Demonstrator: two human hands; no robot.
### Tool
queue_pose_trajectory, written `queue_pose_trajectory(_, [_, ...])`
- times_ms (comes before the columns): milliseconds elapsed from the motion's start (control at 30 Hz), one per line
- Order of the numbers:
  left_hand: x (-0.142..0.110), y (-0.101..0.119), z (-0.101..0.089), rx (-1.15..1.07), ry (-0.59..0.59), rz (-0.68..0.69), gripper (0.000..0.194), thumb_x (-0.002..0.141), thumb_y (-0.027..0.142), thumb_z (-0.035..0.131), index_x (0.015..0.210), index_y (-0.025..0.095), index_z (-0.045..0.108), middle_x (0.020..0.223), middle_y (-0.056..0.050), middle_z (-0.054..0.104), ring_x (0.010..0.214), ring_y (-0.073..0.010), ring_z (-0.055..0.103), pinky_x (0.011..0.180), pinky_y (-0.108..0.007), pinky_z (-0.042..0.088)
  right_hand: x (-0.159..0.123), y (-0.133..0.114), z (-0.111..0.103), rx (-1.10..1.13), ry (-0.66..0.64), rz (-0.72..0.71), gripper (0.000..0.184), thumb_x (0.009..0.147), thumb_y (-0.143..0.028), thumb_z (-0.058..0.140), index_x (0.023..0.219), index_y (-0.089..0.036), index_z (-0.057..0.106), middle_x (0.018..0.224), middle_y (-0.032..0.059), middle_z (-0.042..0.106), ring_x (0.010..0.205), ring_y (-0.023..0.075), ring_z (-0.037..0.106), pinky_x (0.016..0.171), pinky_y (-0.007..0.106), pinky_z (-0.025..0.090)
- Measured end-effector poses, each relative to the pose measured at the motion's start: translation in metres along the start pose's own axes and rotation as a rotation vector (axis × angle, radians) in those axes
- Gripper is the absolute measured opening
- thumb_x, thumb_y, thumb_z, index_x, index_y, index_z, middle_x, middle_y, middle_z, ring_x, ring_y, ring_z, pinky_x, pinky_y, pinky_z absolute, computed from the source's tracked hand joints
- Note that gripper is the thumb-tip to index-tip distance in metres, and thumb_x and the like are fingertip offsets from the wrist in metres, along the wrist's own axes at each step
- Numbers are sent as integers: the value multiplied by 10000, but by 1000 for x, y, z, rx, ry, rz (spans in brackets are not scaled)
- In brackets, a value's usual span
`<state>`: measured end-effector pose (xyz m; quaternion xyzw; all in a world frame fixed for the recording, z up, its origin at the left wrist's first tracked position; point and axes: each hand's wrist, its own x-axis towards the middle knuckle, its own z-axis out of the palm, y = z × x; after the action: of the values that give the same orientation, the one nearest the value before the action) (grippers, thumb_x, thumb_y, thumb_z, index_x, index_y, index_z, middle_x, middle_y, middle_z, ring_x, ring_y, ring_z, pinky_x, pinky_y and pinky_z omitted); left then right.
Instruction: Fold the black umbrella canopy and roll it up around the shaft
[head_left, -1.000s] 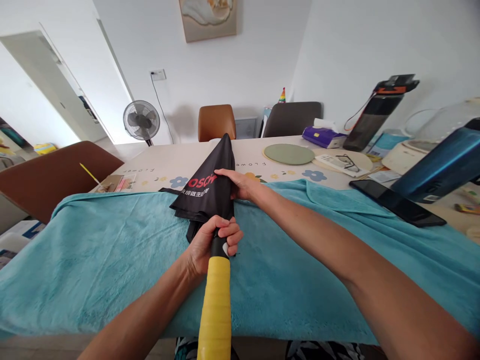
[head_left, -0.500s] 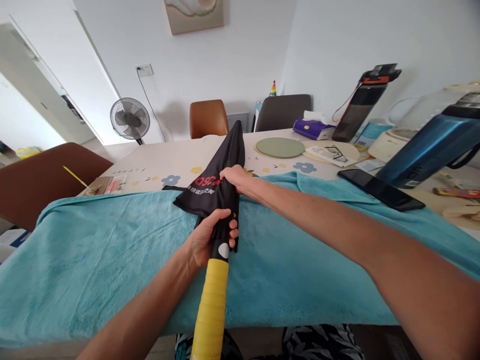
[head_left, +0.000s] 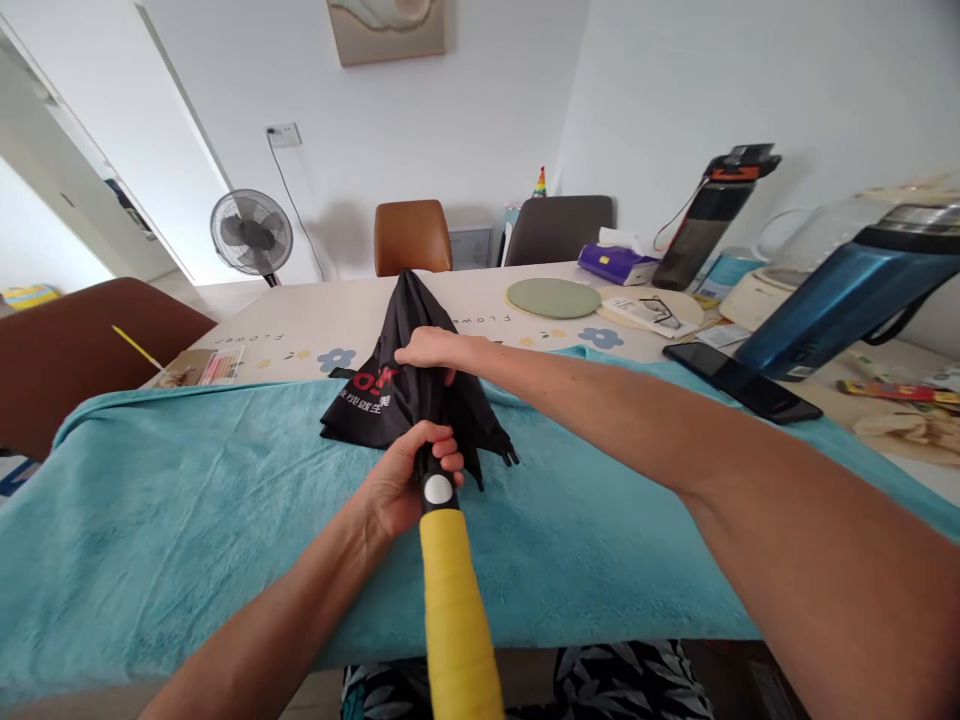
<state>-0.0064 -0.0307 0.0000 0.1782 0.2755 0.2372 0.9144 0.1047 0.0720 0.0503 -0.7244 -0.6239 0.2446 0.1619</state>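
Observation:
A folded black umbrella (head_left: 375, 375) with red and white lettering points away from me over the table. Its handle (head_left: 454, 600) is wrapped in yellow and comes toward my lap, with a white button just above the wrap. Close to that button, my left hand (head_left: 412, 475) is closed round the shaft and the lower part of the canopy. Farther up, my right hand (head_left: 429, 350) grips the black cloth from above; its far fingers are partly hidden. Loose canopy folds and rib ends hang out to both sides.
A turquoise towel (head_left: 225, 520) covers the table's near part. At right lie a phone (head_left: 739, 382), a blue bottle (head_left: 844, 290), a dark bottle (head_left: 709, 220), tissues (head_left: 615, 260), glasses (head_left: 666, 310) and a green placemat (head_left: 553, 297). Chairs (head_left: 412, 237) and a fan (head_left: 252, 233) stand beyond.
The umbrella's tip has swung left and its canopy has spread wider at the right. My right hand has moved left with the cloth. The yellow handle's near end has shifted right.

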Motion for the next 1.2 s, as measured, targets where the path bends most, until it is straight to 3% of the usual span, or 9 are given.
queue_pose_trajectory(100, [-5, 9, -5, -158, -71, 20, 211, 755, 76, 465, 593, 170, 367, 484, 78, 318, 398, -33, 365, 413, -147, 417, 4, 4, -9, 1, 72, -74, 362, 786, -422, 484, 702, -78, 558, 716, 148, 612, 559, 222, 613, 489, 295, 469])
queue_pose_trajectory(267, [-6, 12, -7, -192, -87, 11, 241, 762, 78, 457, 590, 184, 326, 493, 74, 318, 406, -38, 373, 424, -159, 432, -7, 36, -31, 23, 576, -194, 142, 793, -286, 479, 769, -161, 542, 821, 94, 640, 828, 233, 595, 708, 304, 451])
queue_pose_trajectory(433, [-2, 8, -8, -151, -76, 24, 227, 781, 90, 450, 602, 180, 344, 504, 68, 327, 423, -45, 385, 436, -169, 441, -27, 81, -28, 351, 352, -106, 204, 817, -309, 423, 735, -156, 529, 755, 64, 622, 594, 146, 570, 541, 252, 432])
queue_pose_trajectory(567, [0, 9, -10, -136, -89, 45, 213, 797, 108, 448, 615, 175, 361, 504, 68, 333, 425, -50, 390, 432, -175, 437, -36, 99, -26, 329, 465, -79, 211, 798, -362, 480, 791, -165, 554, 826, 55, 625, 745, 162, 583, 606, 247, 445])
queue_pose_trajectory(633, [1, 10, -10, -130, -86, 48, 201, 804, 115, 449, 626, 171, 375, 503, 69, 332, 423, -52, 391, 426, -175, 432, -40, 100, -26, 434, 361, -26, 298, 792, -451, 491, 778, -162, 559, 813, 67, 629, 730, 175, 584, 563, 256, 456])
queue_pose_trajectory(767, [3, 9, -11, -86, -39, 61, 208, 811, 129, 457, 619, 164, 386, 504, 68, 337, 424, -53, 390, 425, -181, 429, -47, 98, -26, 787, -18, 27, 321, 793, -474, 495, 730, -164, 555, 647, 40, 605, 475, 149, 546, 389, 261, 423])
queue_pose_trajectory(967, [8, 4, -14, -27, 9, 27, 214, 788, 144, 522, 610, 154, 405, 517, 65, 356, 448, -55, 410, 457, -196, 435, -42, 79, -55, 829, 397, -61, 165, 724, -289, 597, 640, -148, 581, 551, 10, 573, 464, 116, 523, 377, 209, 426])
queue_pose_trajectory(1067, [9, 4, -15, -18, 0, 23, 202, 783, 156, 550, 624, 148, 426, 532, 62, 375, 464, -56, 424, 480, -201, 437, -33, 48, -64, 1088, 303, -150, 99, 695, -236, 610, 744, -151, 624, 711, 20, 631, 608, 128, 572, 516, 241, 501])
queue_pose_trajectory(1200, [9, 5, -14, 13, 1, 45, 198, 774, 187, 599, 642, 146, 457, 545, 56, 392, 480, -62, 443, 498, -203, 436, -14, -3, -38, 1149, 205, -283, 160, 681, -279, 629, 611, -153, 559, 608, -9, 557, 568, 110, 526, 536, 231, 458])
